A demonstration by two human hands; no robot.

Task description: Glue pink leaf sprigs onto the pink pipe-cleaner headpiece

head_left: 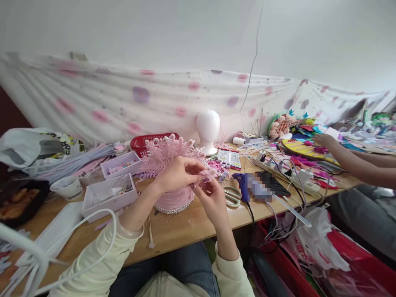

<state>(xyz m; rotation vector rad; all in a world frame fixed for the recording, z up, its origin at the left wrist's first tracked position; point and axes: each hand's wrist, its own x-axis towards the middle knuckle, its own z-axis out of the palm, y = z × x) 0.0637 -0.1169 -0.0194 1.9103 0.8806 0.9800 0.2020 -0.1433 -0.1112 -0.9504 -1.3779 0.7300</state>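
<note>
My left hand (179, 173) and my right hand (212, 198) meet above the table's front edge, both pinched on a small pink flower piece (210, 174). Right behind them stands a pink crown-like headpiece (170, 165) with fuzzy pink branches on top and a row of white pearls around its base. Both sleeves are cream coloured.
White compartment trays (108, 194) and a white cup (67, 186) sit to the left. A red basket (145, 143), a white foam head (208, 130), scissors (232, 197), a blue glue gun (247, 185) and a power strip (287, 173) lie around. Another person's arm (349, 159) reaches over colourful foam pieces at the right.
</note>
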